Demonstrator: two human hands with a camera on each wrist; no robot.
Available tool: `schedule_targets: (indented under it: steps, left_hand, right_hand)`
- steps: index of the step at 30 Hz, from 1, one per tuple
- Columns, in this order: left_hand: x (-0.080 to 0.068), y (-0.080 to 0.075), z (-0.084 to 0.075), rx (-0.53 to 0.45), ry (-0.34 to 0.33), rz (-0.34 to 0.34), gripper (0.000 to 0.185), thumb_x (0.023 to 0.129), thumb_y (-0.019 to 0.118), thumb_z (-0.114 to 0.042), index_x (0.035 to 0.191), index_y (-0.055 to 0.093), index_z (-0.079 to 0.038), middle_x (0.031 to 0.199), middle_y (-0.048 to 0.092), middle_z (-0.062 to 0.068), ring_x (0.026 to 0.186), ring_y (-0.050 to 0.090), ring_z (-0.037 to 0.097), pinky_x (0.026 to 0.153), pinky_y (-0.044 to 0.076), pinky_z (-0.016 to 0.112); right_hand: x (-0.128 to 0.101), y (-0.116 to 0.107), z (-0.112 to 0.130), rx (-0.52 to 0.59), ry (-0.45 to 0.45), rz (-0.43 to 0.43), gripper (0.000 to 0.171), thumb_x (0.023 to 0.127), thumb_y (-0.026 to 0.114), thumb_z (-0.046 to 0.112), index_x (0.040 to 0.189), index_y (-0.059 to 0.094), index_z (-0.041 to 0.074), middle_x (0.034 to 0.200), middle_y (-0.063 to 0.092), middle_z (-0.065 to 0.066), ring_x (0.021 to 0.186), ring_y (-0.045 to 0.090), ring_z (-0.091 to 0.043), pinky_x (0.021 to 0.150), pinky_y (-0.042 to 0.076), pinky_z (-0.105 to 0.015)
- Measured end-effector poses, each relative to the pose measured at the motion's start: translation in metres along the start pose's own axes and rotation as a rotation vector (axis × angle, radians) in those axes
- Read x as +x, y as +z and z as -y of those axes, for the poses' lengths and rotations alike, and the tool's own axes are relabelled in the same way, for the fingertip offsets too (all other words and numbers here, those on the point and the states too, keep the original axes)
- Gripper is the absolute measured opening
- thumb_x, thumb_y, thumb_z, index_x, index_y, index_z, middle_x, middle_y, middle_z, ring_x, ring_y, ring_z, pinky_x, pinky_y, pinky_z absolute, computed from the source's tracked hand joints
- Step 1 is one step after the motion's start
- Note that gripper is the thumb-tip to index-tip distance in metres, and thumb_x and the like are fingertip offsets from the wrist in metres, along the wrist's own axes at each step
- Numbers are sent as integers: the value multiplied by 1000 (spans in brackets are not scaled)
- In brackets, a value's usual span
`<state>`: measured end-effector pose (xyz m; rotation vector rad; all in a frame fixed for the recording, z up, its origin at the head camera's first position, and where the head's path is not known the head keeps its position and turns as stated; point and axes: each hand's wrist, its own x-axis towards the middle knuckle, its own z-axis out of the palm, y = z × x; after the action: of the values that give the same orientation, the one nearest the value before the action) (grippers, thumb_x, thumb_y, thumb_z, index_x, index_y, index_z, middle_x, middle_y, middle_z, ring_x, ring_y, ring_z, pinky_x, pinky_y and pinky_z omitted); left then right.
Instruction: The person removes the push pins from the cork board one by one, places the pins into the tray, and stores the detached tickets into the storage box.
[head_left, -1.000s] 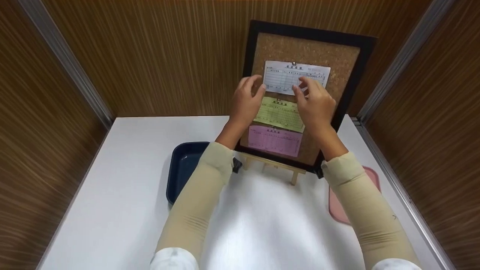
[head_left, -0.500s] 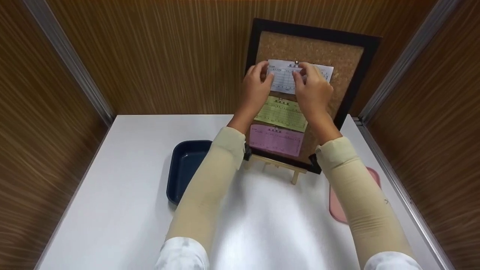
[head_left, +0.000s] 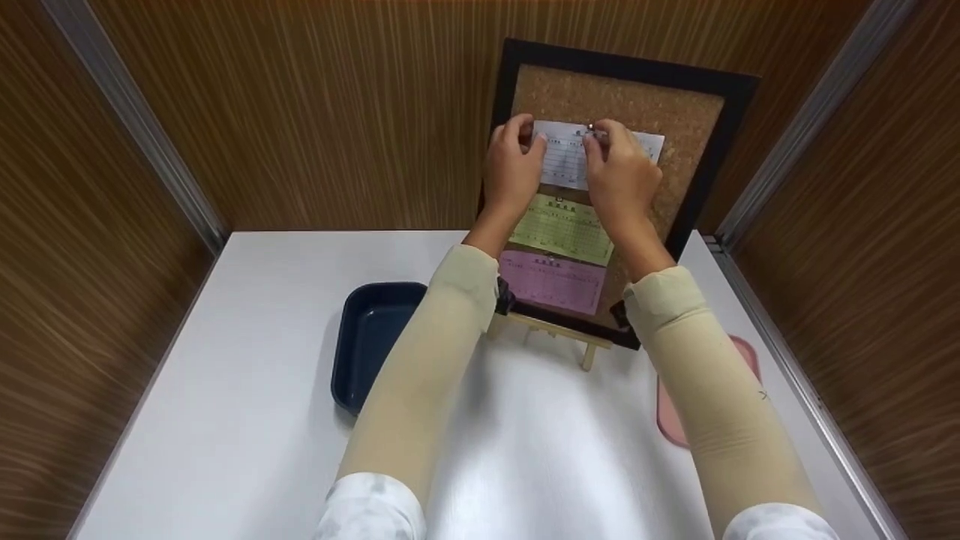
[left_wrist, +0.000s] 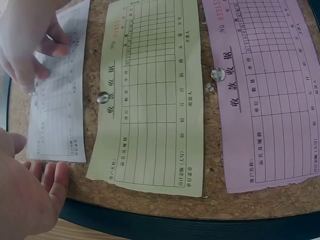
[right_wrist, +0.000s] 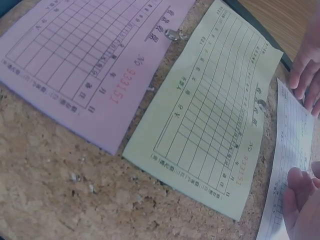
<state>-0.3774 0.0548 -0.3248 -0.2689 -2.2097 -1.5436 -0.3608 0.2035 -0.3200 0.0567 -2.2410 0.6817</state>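
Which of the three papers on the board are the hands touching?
The white paper at the top. Both the left hand and right hand are on it; the green paper and pink paper below hang untouched.

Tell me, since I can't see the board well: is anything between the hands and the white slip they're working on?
Nothing visible is. The left hand touches the white slip at its left edge, and the right hand has its fingertips at the pin on its top edge. The green slip and pink slip hang lower on the cork board.

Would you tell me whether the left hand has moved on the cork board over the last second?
Yes. The left hand has climbed from beside the green slip to the white slip's top left corner.
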Motion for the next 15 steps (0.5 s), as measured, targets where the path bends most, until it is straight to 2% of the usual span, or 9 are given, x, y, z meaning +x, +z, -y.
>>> schedule_targets:
  steps: [5, 15]
  left_hand:
    - [2, 1, -3, -20, -24, 28, 35, 105, 55, -22, 137, 56, -10, 124, 59, 4, 107, 57, 10, 88, 47, 19]
    - [5, 8, -2, -37, -31, 11, 27, 105, 55, -22, 128, 62, -9, 118, 61, 4, 103, 57, 10, 86, 47, 17]
  right_hand:
    - [3, 1, 0, -6, 9, -15, 30, 102, 60, 37, 118, 70, 13, 115, 74, -5, 102, 70, -25, 77, 51, -50]
    - [9, -3, -1, -40, 57, 2, 30, 102, 59, 37, 116, 69, 13, 112, 75, -5, 98, 70, -29, 77, 49, -54]
